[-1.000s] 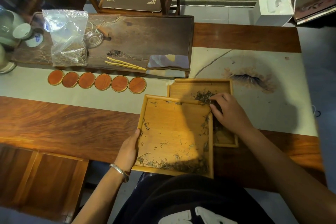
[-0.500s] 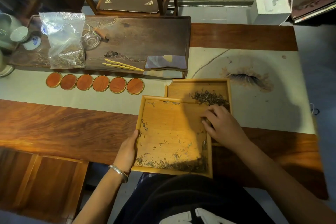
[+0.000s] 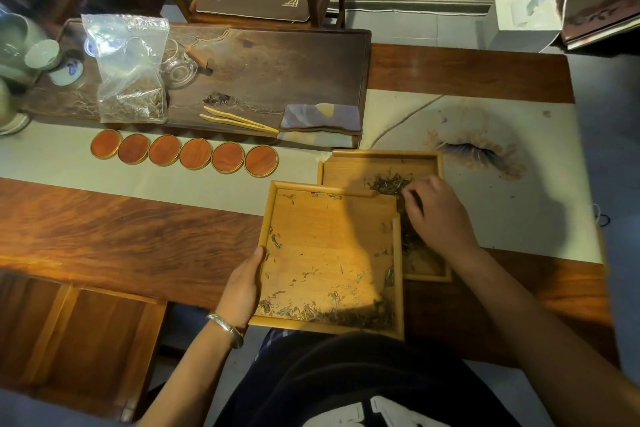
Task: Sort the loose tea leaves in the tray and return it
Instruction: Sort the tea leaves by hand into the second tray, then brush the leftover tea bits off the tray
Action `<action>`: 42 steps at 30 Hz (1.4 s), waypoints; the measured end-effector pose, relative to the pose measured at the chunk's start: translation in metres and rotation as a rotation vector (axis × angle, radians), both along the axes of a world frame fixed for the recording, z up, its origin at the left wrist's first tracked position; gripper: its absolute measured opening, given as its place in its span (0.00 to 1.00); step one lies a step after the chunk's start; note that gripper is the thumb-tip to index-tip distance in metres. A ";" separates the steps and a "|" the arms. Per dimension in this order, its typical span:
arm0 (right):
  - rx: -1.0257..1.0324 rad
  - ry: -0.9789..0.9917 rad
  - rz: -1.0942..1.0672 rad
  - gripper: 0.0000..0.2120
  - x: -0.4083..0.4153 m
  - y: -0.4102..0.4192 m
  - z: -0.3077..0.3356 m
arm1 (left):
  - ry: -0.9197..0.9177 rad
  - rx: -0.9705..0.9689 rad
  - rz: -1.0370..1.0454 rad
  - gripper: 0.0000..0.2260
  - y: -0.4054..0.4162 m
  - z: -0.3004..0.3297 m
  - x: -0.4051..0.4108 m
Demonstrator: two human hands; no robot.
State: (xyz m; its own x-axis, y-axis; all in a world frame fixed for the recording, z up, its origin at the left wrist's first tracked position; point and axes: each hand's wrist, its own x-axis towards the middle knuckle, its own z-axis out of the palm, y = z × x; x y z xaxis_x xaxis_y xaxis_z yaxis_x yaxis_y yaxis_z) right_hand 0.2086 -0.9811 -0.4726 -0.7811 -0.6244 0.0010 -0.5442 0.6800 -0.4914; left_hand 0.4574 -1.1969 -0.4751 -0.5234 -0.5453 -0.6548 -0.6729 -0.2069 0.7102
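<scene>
Meanwhile, fig. legend, head view. Left hand (image 3: 242,291) is gripping the left rim of the near tray (image 3: 266,239), thumb on the rim, remaining fingers curled beneath & hidden. That tray is overhanging the near edge of the worktop (image 3: 121,229) above the person's lap, w/ its right side lapping over the far tray (image 3: 381,154). Right hand (image 3: 440,218) is reaching into the far tray; its fingers (image 3: 410,199) are bunched together over the sorted tea pile (image 3: 389,184), apparently pinching leaves, though the tips are shadowed & actual contact cannot be confirmed. Unsorted loose tea leaves (image 3: 346,317) are lying mostly along the near wall of the near tray, w/ scattered bits across its floor.

Risks, as judged from this layout:
- Near tray is being supported by one hand only and is part off the worktop; a slackened grip or a nudge from the right forearm would prob. tip it, spilling leaves onto the lap.
- Leaves are crowding the near wall; any near-side tilt would send them over the rim.
- Pinched leaves are crossing the overlap btw. trays; a loose pinch would drop them back into the unsorted side or onto the cloth mat (image 3: 519,218).
- Hand shadow is darkening the pile, so mis-sorting is likely.
</scene>
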 end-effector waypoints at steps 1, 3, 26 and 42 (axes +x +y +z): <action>-0.014 -0.006 -0.007 0.10 -0.002 0.001 0.001 | 0.001 0.003 0.007 0.15 0.000 0.000 -0.001; -0.041 -0.030 -0.009 0.13 -0.004 0.000 0.004 | 0.008 0.020 0.023 0.15 0.001 0.000 -0.002; 0.258 0.149 0.624 0.33 -0.093 -0.224 -0.016 | 0.028 0.057 0.128 0.17 -0.013 -0.003 -0.027; -0.240 -0.038 0.278 0.13 -0.086 -0.182 0.018 | -0.019 -0.053 -0.016 0.20 -0.018 0.000 -0.043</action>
State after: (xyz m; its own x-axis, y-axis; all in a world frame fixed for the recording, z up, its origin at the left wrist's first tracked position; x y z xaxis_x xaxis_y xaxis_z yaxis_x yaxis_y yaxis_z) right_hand 0.1228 -1.1631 -0.4543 -0.5841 -0.7982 0.1475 -0.6705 0.3720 -0.6420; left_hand 0.4149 -1.2153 -0.4753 -0.5203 -0.5712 -0.6348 -0.6893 -0.1579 0.7071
